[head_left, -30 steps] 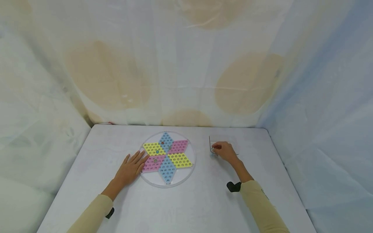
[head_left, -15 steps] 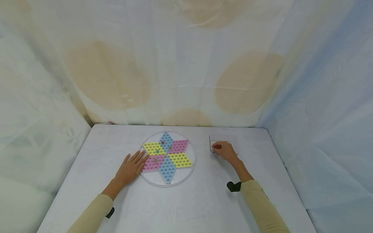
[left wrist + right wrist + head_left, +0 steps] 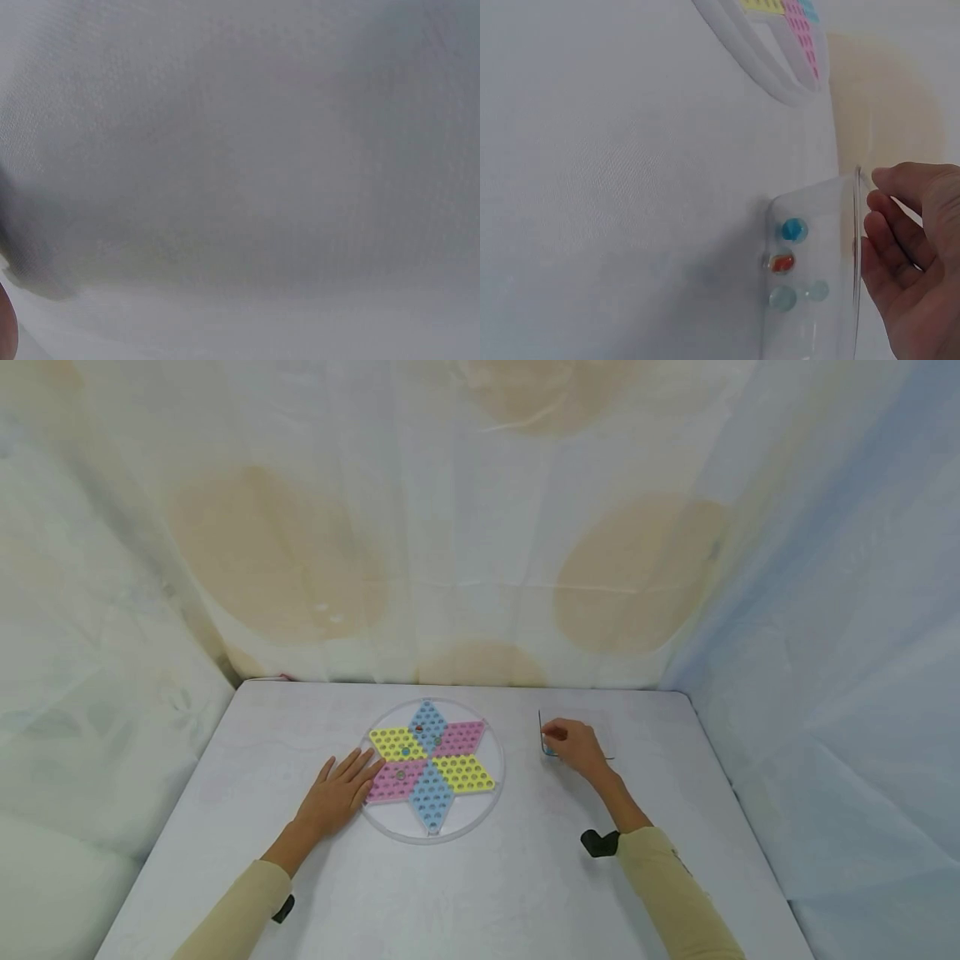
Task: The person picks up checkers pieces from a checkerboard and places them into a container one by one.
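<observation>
Clear box [image 3: 826, 251] under curled right hand [image 3: 577, 747]; left hand [image 3: 336, 795] flat.

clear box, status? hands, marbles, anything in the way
Left hand spread over game board edge; right hand at clear box, grip unclear. At least four marbles inside. Right hand partly hides box in head view.

passage between board [image 3: 433, 783] and box [image 3: 832, 247]

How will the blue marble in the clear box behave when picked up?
The blue marble will probably roll if nudged, being round. Its glossy surface suggests a slippery pinch. Its translucent body looks like glass, so perhaps heavy for its size.
</observation>
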`<state>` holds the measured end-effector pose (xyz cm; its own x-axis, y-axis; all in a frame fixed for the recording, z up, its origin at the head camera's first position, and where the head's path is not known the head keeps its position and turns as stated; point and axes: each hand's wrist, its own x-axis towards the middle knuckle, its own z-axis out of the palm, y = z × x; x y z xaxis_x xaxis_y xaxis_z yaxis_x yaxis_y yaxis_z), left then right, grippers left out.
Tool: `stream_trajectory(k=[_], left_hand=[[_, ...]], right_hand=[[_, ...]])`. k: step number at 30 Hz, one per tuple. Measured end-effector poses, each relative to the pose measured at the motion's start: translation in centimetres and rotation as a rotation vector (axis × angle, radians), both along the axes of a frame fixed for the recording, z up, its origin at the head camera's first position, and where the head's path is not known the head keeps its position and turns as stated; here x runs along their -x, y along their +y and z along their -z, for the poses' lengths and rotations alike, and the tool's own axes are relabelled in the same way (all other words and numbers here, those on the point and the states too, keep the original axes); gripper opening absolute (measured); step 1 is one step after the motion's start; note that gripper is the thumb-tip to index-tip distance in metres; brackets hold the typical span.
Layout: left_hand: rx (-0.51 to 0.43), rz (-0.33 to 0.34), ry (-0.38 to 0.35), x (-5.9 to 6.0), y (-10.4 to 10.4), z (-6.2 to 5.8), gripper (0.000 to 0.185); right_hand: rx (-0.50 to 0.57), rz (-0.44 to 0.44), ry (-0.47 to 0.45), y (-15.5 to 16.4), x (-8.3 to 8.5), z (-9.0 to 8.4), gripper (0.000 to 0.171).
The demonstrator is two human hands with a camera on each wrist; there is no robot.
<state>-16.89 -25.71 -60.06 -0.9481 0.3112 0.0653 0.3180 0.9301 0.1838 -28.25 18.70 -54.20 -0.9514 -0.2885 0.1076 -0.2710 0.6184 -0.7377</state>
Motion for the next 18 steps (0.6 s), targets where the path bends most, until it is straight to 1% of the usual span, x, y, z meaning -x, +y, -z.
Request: stream_trajectory(k=[4,10,15,18], left_hand=[[-0.004,0.0,-0.001,0.0,0.0,-0.1,0.052],[0.004,0.002,0.0,0.1,0.0,0.1,0.052],[0.016,0.001,-0.002,0.0,0.0,0.0,0.052],[0.02,0.0,-0.004,0.0,0.1,-0.2,0.052]], right_hand=[[0.046,-0.013,0.009,-0.9,-0.1,-0.5,0.018],[0.062,-0.02,0.053,-2.9,-0.5,-1.1,0.017],[0.055,-0.029,0.069,-4.5,-0.7,-1.0,0.017],[0.054,-0.034,0.059,-5.5,-0.8,-0.9,0.017]])
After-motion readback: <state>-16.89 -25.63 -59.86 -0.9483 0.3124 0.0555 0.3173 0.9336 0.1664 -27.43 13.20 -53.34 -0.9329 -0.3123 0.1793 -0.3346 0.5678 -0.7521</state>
